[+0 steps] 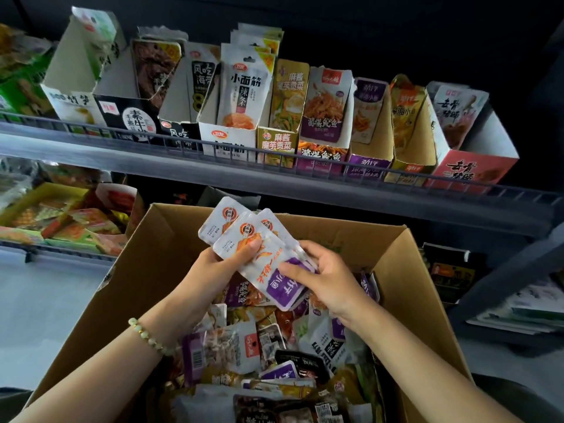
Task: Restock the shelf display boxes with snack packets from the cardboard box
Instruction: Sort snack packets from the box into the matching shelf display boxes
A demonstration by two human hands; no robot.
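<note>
Cardboard box (pixel 158 254) sits at 6 o'clock, full of mixed packets. Purple display box (pixel 367 166) at 1 o'clock on the shelf looks like the match. Left hand (pixel 213 268) clamps the purple-white packets (pixel 262 271) at centre, and right hand (pixel 326 279) pinches their lower edge. Square the fan first, then slot it in upright.

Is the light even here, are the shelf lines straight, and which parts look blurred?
In the head view the light is dim and uneven, black behind the display boxes; the shelf edge curves from wide-angle distortion; the held snack packets are fairly sharp, the lower-left shelf goods blurred.
</note>
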